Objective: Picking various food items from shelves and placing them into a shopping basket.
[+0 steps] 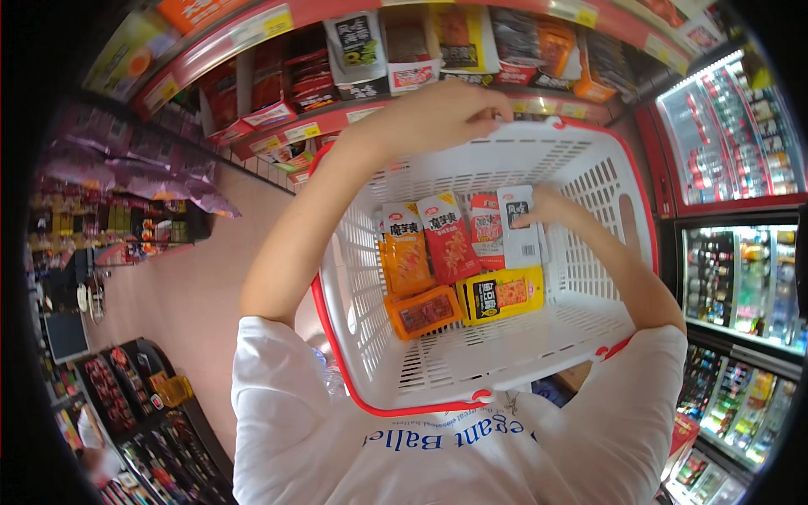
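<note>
A white plastic shopping basket with red handles is in front of my body. My left hand lies across its far rim, the fingers bent over the edge. Inside the basket, my right hand has its fingers on a white snack packet at the right of the packets. Left of it are a red-and-white packet, a red snack packet and an orange snack packet. Nearer to me lie an orange packet with a clear window and yellow snack packets.
Store shelves with boxed snack packets stand just beyond the basket. Lit drink coolers line the right side. At the lower left is a black display rack; hanging purple bags are at the upper left. Reddish floor shows on the left.
</note>
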Motion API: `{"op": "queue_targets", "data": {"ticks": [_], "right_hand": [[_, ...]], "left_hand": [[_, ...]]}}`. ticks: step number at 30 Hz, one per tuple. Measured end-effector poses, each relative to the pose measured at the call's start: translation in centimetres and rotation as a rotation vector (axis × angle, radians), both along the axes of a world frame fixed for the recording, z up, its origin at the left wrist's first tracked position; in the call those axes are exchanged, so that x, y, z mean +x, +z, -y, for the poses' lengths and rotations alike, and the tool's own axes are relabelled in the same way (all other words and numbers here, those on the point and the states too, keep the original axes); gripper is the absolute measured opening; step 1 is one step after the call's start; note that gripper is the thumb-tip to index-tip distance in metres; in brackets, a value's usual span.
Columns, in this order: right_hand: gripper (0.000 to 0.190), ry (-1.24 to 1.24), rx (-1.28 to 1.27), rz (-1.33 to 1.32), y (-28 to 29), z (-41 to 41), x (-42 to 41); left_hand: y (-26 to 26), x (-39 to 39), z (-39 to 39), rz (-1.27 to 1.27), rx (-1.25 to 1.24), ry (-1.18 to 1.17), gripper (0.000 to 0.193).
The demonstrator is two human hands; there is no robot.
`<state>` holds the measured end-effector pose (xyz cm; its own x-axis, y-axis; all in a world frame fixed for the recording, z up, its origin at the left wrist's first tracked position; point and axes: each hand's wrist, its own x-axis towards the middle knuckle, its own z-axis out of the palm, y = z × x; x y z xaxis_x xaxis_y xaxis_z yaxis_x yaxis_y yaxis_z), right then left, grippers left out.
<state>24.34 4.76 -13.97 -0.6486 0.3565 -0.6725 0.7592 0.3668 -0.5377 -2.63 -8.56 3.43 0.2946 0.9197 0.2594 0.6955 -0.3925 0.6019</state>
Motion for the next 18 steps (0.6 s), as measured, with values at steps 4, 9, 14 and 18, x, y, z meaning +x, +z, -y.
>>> {"op": "queue_targets", "data": {"ticks": [4, 9, 14, 18], "right_hand": [[0.057, 0.067, 0.032, 0.027, 1.1, 0.5, -0.4], [0.062, 0.32, 0.633, 0.224, 4.0, 1.6, -2.9], [0.043, 0.277, 0.761, 0.002, 10.3, 2.7, -3.8], [0.03, 0.259, 0.731, -0.158, 16.3, 2.9, -4.9]], "left_hand": [[0.3, -0.3, 0.4, -0.027, -0.046, 0.031, 0.023], [0.7, -0.7, 1.5, 0.036, -0.111, 0.11, 0.022], [1.2, -1.8, 1.2, 0.004, 0.153, 0.408, 0.021], [2.7, -6.2, 3.2, 0.299, 0.288, 0.638, 0.021]]}}
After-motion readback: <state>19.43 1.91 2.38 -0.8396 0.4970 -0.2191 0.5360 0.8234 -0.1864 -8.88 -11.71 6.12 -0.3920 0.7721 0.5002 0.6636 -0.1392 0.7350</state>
